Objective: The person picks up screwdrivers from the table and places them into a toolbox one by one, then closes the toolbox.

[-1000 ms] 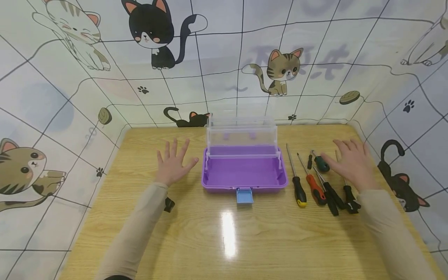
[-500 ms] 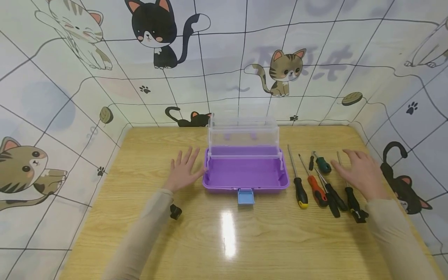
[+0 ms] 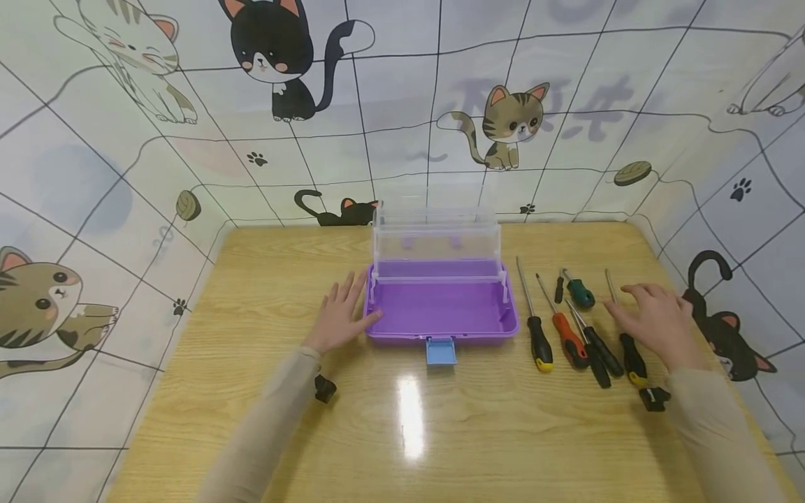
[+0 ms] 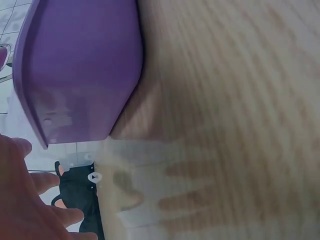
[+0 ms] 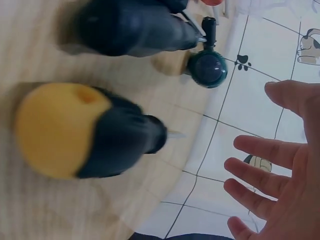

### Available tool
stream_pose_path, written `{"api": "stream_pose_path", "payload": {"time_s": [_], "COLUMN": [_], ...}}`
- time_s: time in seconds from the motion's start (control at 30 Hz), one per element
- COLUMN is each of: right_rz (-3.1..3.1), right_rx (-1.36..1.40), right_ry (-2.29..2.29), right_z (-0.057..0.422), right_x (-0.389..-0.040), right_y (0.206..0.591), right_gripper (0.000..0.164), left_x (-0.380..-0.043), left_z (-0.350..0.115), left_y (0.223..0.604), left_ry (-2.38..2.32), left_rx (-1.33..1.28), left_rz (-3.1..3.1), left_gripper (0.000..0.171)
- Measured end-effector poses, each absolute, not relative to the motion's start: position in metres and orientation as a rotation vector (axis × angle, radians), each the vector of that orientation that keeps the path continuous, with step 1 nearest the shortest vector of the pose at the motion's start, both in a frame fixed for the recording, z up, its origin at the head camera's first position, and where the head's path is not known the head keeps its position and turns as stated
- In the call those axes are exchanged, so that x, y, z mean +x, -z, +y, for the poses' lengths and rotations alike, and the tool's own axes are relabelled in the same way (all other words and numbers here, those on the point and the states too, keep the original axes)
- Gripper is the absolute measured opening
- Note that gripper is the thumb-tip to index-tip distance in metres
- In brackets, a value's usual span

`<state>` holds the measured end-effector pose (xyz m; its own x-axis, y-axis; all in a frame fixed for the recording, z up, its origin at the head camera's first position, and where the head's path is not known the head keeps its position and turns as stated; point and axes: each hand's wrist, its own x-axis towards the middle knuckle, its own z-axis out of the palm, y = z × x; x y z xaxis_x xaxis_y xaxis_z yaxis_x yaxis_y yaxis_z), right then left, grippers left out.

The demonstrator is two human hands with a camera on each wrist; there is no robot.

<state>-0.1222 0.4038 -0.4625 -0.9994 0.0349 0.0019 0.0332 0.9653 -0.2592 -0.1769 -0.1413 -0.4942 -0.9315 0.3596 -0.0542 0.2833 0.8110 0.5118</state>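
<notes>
A purple toolbox [image 3: 440, 339] with a raised see-through lid [image 3: 437, 244] and a blue latch [image 3: 441, 352] stands mid-table. My left hand [image 3: 339, 318] is at its left end, fingers spread, thumb overlapping the rim in the head view; the left wrist view shows the box wall [image 4: 80, 75] beside the fingers. Over the rightmost screwdriver [image 3: 632, 360], black with a yellow end, hovers my right hand [image 3: 657, 325], holding nothing. The right wrist view has its spread fingers [image 5: 265, 177] apart from that screwdriver's handle [image 5: 105, 132].
Left of that screwdriver lie a long black-and-yellow screwdriver [image 3: 538, 342], a red one [image 3: 569, 340], two black-handled ones, a stubby green one [image 3: 580, 293] and a small black piece [image 3: 559, 289]. Patterned sheeting [image 3: 402, 154] rises behind and beside the wooden table [image 3: 503, 433].
My left hand has moved right and toward me, up to the toolbox's left end. My right hand has shifted right and toward me, over the rightmost screwdriver. Toolbox and screwdrivers stay put.
</notes>
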Motion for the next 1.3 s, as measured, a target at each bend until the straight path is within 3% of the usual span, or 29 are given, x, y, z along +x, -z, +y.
{"api": "stream_pose_path", "payload": {"time_s": [0.87,1.3], "right_rz": [-3.128,-3.168], "right_rx": [0.0,-0.09], "right_ry": [-0.531,-0.662], "right_z": [0.419,0.418], "right_x": [-0.077,-0.065], "right_y": [0.5,0.504], "right_gripper": [0.06,0.069], "left_x": [-0.171,-0.176], "left_z": [-0.128,-0.128], "left_y": [0.506,0.514], "left_ry": [-1.017,-1.281], "left_rx": [0.413,0.458], "left_rz": [2.707,2.515], "left_gripper": [0.112,0.124]}}
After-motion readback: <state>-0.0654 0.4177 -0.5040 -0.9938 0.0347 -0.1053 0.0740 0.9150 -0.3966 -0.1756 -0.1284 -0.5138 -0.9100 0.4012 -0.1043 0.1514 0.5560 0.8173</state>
